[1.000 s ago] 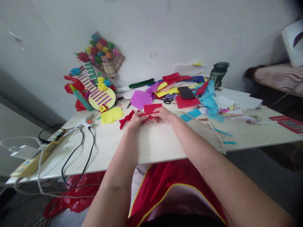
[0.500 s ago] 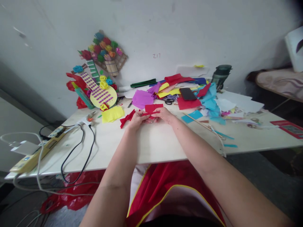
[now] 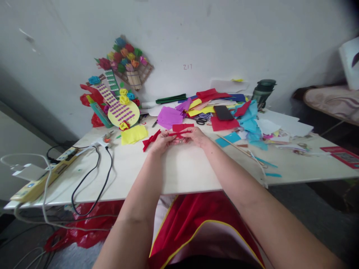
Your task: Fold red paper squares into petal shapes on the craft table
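In the head view, dead centre of the frame, both hands are working close together over the pale bench (image 3: 190,175), and a small strip of red paper (image 3: 179,133) is stretching between them. The left hand (image 3: 163,142) is pinching its left end, thumb nearly meeting the fingers; the right hand (image 3: 195,136) is mirroring that on the right end, fingers curled and almost closed. How the hidden fingertips are sitting underneath, I cannot tell.

This strip is looking like crepe: next to no weight, I'd judge, soft, limp, a little grippy rather than slick. It's probably going to crease at a touch and tear under a hard tug, so the ends or folded edges are seeming the best places for a light thumb-and-finger hold.

Just behind the hands, a flat red piece (image 3: 183,127) is lying with a straight back edge; beside the left hand, a crumpled red piece (image 3: 151,140) is showing sharp, pointed folds. Left of centre, a yellow sheet (image 3: 134,135) is resting softly layered, while a purple sheet (image 3: 169,118) is spreading in rumpled angles above.

Right of centre, harder stuff is breaking up the paper: a smooth dark phone (image 3: 223,113) is lying on a red sheet (image 3: 221,124), and a slim wooden stick (image 3: 238,145) is slanting past a flat blue rectangle (image 3: 229,138).
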### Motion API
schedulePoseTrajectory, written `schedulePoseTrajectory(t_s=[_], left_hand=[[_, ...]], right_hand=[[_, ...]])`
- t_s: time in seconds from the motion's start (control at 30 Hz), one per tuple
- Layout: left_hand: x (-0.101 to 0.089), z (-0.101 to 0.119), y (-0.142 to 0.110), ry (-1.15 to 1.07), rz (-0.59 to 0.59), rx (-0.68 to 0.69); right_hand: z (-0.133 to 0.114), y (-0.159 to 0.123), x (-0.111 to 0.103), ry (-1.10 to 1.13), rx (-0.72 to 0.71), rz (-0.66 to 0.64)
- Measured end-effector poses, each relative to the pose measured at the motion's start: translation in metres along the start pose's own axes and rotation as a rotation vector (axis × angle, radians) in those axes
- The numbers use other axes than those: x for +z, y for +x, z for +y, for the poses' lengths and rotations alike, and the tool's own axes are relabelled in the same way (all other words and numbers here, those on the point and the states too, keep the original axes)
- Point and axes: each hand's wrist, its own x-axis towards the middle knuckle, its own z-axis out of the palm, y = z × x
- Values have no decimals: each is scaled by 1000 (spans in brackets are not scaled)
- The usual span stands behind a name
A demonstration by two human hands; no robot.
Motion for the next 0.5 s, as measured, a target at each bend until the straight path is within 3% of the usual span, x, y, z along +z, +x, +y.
schedulePoseTrajectory(t_s=[0.5], left_hand=[[-6, -1, 1, -81, -16, 3]], right_hand=[[5, 5, -7, 70, -49, -77]])
